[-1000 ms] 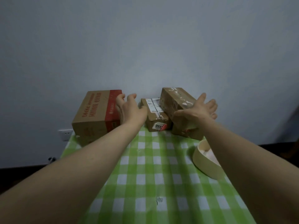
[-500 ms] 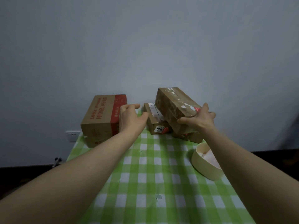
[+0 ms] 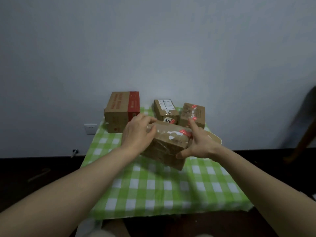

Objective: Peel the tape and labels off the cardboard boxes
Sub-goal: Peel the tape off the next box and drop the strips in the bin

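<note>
A taped brown cardboard box with torn white and red label scraps on top is held tilted just above the middle of the table. My left hand grips its left end. My right hand holds its right end, thumb under the front and forefinger raised. Behind it stand three more boxes: a large one with a red band at the back left, a small one with white labels in the middle, and one with torn red and white stickers at the back right.
The table wears a green and white checked cloth and stands against a grey wall. A pale round bowl peeks out behind my right hand. A wall socket sits left of the table. Dark floor lies on both sides.
The taped box has come off the back right pile and toward me to the table's middle. My left hand has closed on its left end. A box beneath it is now uncovered.
</note>
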